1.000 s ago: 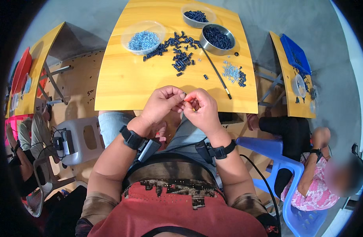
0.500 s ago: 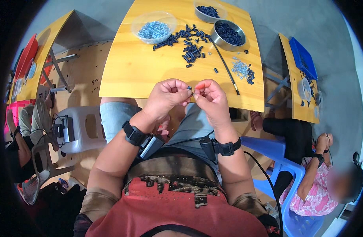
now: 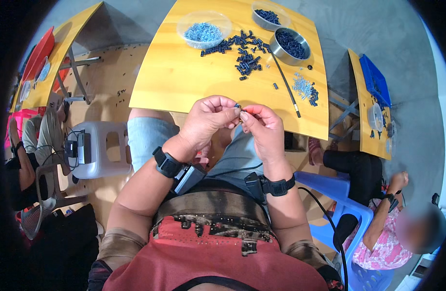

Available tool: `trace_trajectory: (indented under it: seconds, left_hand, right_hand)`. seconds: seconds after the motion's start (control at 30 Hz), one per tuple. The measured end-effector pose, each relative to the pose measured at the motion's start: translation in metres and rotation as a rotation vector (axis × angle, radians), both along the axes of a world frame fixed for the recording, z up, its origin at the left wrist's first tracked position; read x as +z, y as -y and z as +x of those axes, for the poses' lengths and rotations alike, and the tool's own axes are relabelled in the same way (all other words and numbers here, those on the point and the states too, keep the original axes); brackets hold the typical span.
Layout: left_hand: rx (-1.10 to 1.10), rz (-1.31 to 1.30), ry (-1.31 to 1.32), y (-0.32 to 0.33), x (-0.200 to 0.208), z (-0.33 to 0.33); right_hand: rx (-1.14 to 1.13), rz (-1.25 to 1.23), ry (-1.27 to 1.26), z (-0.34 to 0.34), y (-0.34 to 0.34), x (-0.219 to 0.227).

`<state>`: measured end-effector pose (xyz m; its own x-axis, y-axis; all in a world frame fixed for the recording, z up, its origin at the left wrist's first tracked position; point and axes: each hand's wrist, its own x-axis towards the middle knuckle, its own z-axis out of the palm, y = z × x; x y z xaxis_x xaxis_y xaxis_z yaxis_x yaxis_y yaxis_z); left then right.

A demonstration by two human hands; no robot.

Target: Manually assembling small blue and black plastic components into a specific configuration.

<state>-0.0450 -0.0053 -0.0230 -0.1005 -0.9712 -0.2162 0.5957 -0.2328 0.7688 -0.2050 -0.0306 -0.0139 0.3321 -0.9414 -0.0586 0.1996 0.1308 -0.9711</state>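
- Pinching a tiny dark blue piece [image 3: 238,105] between them, both hands meet just off the near edge of the yellow table [image 3: 184,82].
- Slipping looks likeliest: it is tiny and could fall into the lap.
- Left hand [image 3: 208,121] fingertips press together on it; right hand [image 3: 261,127] fingers curl, thumb and forefinger closed beside it.

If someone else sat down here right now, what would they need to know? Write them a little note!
Left hand: fingertips pinched on a small dark piece.
Right hand: fingertips pinched right beside it; the two hands meet over the lap, at the near edge of the yellow table.
On the table: clear bowl of light blue bits, two metal bowls of dark pieces, a loose dark pile, a thin black rod, a small mixed heap.
Done: some pieces sit in bowls. Left: the loose pile remains.
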Motion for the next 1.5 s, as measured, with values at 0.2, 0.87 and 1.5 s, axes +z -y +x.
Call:
trace_trajectory:
  seconds: [0.2,0.87,1.5]
  left_hand:
    - [-0.119,-0.011,0.046,-0.007,0.009,0.008]
    - [-0.199,0.014,0.174,-0.034,0.034,0.019]
    - [-0.204,-0.015,0.145,-0.028,0.027,0.026]
  right_hand:
    - [-0.065,-0.069,-0.035,-0.004,-0.007,0.010]
    - [-0.030,-0.226,-0.290,-0.003,-0.026,0.042]
    - [0.001,-0.283,-0.368,0.003,-0.018,0.043]
